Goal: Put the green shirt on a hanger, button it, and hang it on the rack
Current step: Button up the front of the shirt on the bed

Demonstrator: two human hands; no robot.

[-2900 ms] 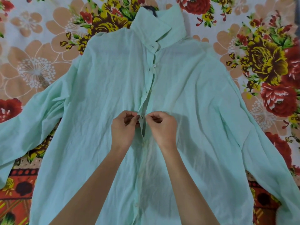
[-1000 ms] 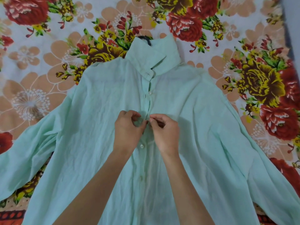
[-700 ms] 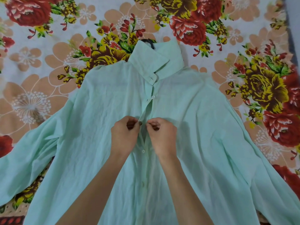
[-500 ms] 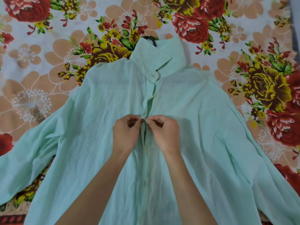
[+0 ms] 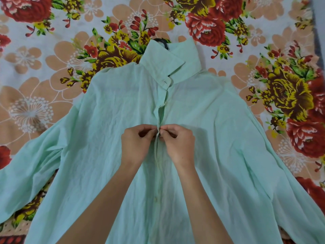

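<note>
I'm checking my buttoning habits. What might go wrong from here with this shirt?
1. The left hand and right hand pinch the placket edges together. The button they work on is hidden, so it might enter the wrong hole and skew the shirt.
2. Only the hanger hook shows above the collar. Tugging the front may slide the shirt off-centre on it.

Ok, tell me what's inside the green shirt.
Only a black hanger hook shows, poking out above the collar of the green shirt. The rest of the hanger is covered by fabric. The left hand and right hand pinch the placket.
</note>
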